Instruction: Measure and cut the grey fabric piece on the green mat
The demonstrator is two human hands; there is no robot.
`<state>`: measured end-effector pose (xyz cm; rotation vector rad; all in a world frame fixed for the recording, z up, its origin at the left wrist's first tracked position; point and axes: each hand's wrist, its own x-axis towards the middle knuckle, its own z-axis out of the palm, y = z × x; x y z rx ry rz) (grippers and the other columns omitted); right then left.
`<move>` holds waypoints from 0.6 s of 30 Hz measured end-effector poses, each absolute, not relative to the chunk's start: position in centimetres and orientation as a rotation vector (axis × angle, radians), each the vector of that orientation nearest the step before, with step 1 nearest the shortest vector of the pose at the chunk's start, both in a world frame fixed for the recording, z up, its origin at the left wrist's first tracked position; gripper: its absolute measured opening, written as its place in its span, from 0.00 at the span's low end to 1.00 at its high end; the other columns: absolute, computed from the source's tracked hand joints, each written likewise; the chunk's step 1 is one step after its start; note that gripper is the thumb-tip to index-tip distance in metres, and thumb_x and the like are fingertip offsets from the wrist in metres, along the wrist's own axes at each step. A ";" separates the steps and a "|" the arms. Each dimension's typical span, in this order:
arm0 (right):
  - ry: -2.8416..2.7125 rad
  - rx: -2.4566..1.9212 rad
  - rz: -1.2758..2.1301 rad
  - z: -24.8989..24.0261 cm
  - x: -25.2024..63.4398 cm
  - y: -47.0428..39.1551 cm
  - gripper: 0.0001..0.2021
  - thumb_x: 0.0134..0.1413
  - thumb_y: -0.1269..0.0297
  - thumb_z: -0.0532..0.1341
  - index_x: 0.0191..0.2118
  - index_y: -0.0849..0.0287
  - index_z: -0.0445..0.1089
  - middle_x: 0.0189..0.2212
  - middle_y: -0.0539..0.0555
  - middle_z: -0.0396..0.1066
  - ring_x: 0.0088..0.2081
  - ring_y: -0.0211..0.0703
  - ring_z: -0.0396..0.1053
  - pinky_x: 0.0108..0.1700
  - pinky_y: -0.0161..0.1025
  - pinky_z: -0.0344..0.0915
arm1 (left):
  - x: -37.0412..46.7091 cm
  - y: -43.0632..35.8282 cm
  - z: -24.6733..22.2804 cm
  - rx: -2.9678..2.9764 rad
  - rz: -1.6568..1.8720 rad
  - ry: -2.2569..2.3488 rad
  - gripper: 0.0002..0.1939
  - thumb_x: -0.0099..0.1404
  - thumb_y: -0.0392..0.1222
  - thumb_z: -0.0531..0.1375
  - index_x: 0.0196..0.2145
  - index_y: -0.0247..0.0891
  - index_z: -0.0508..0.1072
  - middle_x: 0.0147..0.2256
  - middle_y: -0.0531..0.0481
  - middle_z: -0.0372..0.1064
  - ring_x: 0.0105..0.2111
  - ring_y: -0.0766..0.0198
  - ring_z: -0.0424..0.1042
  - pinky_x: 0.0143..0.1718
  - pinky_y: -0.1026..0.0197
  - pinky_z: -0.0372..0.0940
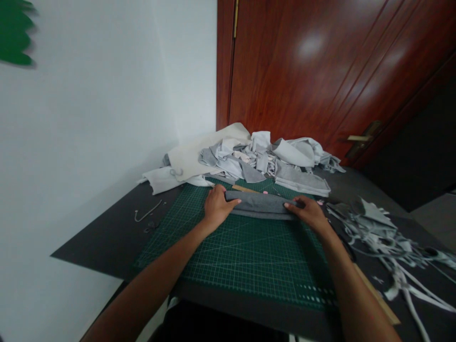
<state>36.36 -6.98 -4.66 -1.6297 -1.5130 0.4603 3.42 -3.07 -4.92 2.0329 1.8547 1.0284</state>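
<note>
A long folded strip of grey fabric [261, 204] lies crosswise over the far part of a green cutting mat [245, 256]. At its left end, my left hand [219, 208] grips it, with the thumb on top and the other fingers behind the edge. My right hand [309, 212] pinches the right end in the same way, its fingertips partly hidden by the cloth. Just beyond the strip, part of a wooden ruler [242, 188] shows on the mat.
Behind the mat, a heap of grey and white fabric scraps [249, 159] spreads toward a wooden door [285, 71]. More cut scraps and strips [381, 232] lie at right, near a wooden stick [377, 297]. A short cord [147, 212] rests on the dark table [103, 242].
</note>
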 end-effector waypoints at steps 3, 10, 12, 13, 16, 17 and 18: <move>-1.473 -1.594 0.514 -4.4 36.1 -7.2 0.20 0.40 0.44 0.71 0.30 0.56 0.75 0.25 0.51 0.72 0.30 0.48 0.68 0.33 0.41 0.61 | 3.3 -3.3 -4.4 1.980 0.931 1.853 0.32 0.60 0.54 0.70 0.56 0.41 0.64 0.36 0.49 0.75 0.38 0.51 0.76 0.36 0.57 0.64; -1.268 -1.416 0.693 -4.5 35.7 -7.0 0.24 0.35 0.41 0.75 0.28 0.57 0.75 0.26 0.52 0.75 0.30 0.47 0.69 0.32 0.40 0.63 | 2.8 -3.0 -4.2 2.111 0.956 1.876 0.29 0.62 0.54 0.69 0.56 0.43 0.67 0.36 0.49 0.77 0.39 0.52 0.77 0.36 0.58 0.64; -1.228 -1.389 0.702 -4.6 35.9 -6.9 0.23 0.42 0.38 0.70 0.28 0.56 0.75 0.26 0.54 0.76 0.28 0.47 0.69 0.29 0.40 0.62 | 2.8 -2.7 -4.6 2.053 0.976 1.755 0.26 0.63 0.51 0.69 0.54 0.42 0.68 0.36 0.50 0.77 0.38 0.54 0.78 0.37 0.59 0.66; -1.213 -1.382 0.699 -4.7 36.0 -6.8 0.23 0.45 0.38 0.68 0.29 0.56 0.75 0.27 0.55 0.77 0.28 0.47 0.69 0.28 0.40 0.61 | 2.9 -2.6 -4.9 2.019 0.992 1.687 0.25 0.63 0.50 0.69 0.53 0.41 0.68 0.36 0.50 0.77 0.38 0.55 0.78 0.39 0.59 0.67; -1.189 -1.340 0.669 -5.1 36.3 -6.4 0.20 0.45 0.42 0.69 0.32 0.55 0.73 0.30 0.56 0.78 0.29 0.48 0.71 0.30 0.41 0.64 | 3.1 -2.4 -5.8 1.992 1.072 1.623 0.28 0.62 0.47 0.69 0.56 0.40 0.65 0.45 0.45 0.77 0.44 0.54 0.77 0.44 0.56 0.69; -1.195 -1.325 0.656 -5.2 36.4 -6.2 0.19 0.43 0.44 0.70 0.33 0.54 0.73 0.31 0.55 0.77 0.31 0.48 0.72 0.32 0.42 0.65 | 3.2 -2.4 -6.0 2.009 1.103 1.647 0.30 0.62 0.46 0.69 0.57 0.39 0.64 0.48 0.43 0.75 0.47 0.52 0.76 0.47 0.55 0.69; -1.208 -1.313 0.642 -5.4 36.5 -6.1 0.19 0.42 0.46 0.71 0.35 0.54 0.72 0.33 0.55 0.77 0.33 0.49 0.73 0.35 0.43 0.67 | 3.2 -2.4 -6.1 2.026 1.128 1.682 0.32 0.61 0.46 0.70 0.58 0.39 0.63 0.51 0.41 0.74 0.50 0.50 0.75 0.49 0.54 0.68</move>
